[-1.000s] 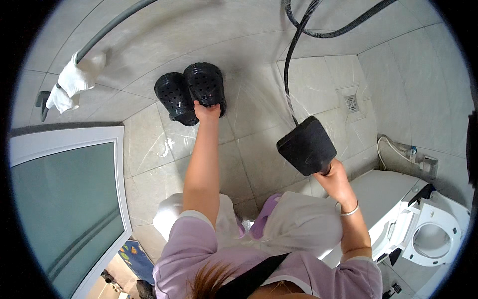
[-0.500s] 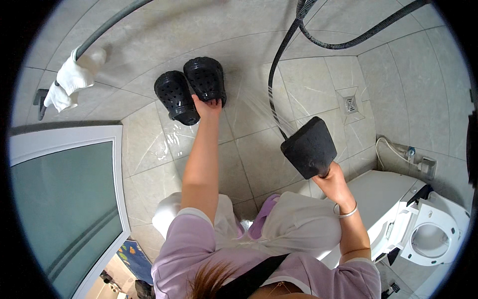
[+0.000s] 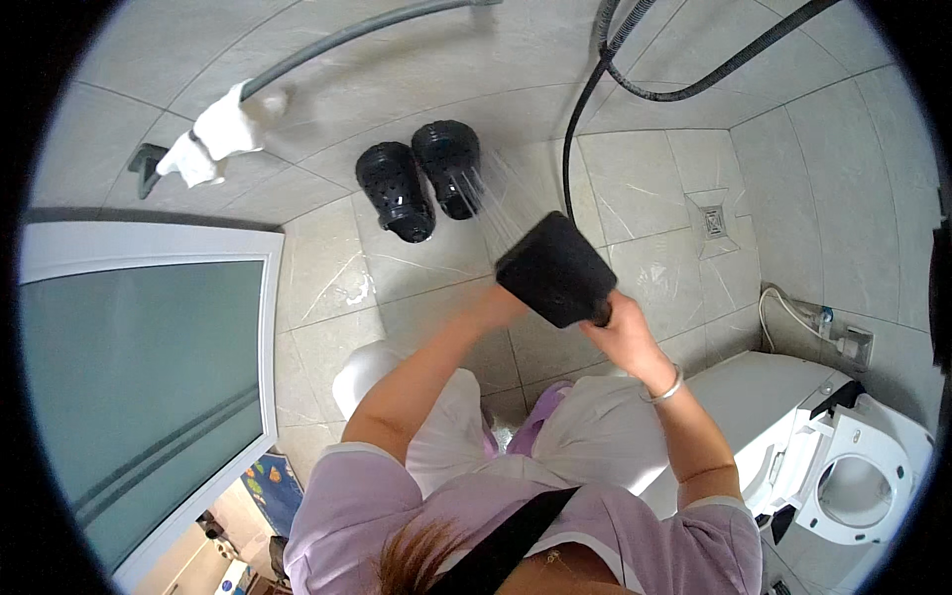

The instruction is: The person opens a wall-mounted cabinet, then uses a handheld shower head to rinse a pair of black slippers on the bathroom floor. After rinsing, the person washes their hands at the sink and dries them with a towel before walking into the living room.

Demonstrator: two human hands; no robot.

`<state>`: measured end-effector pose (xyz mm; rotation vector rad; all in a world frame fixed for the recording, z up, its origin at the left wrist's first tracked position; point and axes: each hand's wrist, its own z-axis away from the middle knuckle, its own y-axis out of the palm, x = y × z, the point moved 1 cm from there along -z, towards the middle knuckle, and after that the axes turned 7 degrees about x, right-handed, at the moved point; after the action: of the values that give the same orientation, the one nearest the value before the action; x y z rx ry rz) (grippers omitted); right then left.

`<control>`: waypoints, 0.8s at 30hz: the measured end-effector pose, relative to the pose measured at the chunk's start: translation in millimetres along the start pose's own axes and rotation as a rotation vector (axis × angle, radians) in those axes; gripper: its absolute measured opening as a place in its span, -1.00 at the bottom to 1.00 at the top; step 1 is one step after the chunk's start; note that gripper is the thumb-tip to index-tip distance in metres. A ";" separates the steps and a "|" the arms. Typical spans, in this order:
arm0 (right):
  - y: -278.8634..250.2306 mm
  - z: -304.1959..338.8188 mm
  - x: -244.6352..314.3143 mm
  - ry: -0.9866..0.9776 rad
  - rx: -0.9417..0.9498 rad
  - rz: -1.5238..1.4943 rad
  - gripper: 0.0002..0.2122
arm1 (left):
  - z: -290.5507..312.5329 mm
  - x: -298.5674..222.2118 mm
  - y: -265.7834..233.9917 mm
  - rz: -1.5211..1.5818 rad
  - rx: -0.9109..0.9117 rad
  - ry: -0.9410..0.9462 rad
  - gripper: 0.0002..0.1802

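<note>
The left clog (image 3: 390,180) and right clog (image 3: 446,159) stand side by side on the floor (image 3: 640,218) at the foot of the wall (image 3: 526,50), ahead of the person and to the left. Their long axes run roughly away from the body, the holed ends far and the heel ends near, each leaning a little so that the heel end sits farther right than the toe. In this view the toes overlap the base of the wall; whether they touch it or lean on it cannot be told.

The right hand (image 3: 628,337) has its grip closed round the near end of the shower head (image 3: 555,273), which slants up and left from the fist, so the clogs lie beyond it along much the same line. Spray (image 3: 499,210) leaves the far edge and crosses to the right clog, the nearer of the two to the head. The hose (image 3: 568,169) passes beyond the head, to the right of both clogs.

The left hand (image 3: 504,303) is the nearer hand to the clogs, yet apart from them: they lie ahead of it and slightly left. It is blurred, and its fingers are hidden by the shower head, so I cannot tell whether that grip is wide, narrow or holding anything.
</note>
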<state>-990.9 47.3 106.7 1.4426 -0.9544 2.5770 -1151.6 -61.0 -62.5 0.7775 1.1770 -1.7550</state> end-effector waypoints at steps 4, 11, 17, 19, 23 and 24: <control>27.1 -21.5 27.9 -0.091 0.091 0.079 -0.68 | 46.9 -80.5 11.0 -0.498 0.495 -0.215 -0.57; 82.0 -39.0 46.7 -0.312 0.190 0.094 -0.74 | 62.5 -69.4 60.4 -0.354 0.032 0.199 -0.57; 84.9 -37.2 32.6 -0.225 0.125 0.091 -0.73 | 63.1 -106.8 21.9 -0.450 0.095 0.046 -0.58; 80.1 -39.4 32.3 -0.194 0.060 0.097 -0.72 | 59.5 -105.1 23.2 -0.521 0.100 0.028 -0.58; 76.1 -38.5 31.0 -0.148 -0.005 0.075 -0.70 | 42.6 -57.3 64.7 -0.571 0.042 0.066 -0.56; 76.1 -38.6 29.3 -0.158 -0.029 0.087 -0.71 | 38.9 -48.2 73.6 -0.563 0.026 0.066 -0.55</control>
<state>-1061.0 -1.4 77.4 1.6531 -1.0921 2.5268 -1065.7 -95.8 -36.9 0.5498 1.5242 -2.2125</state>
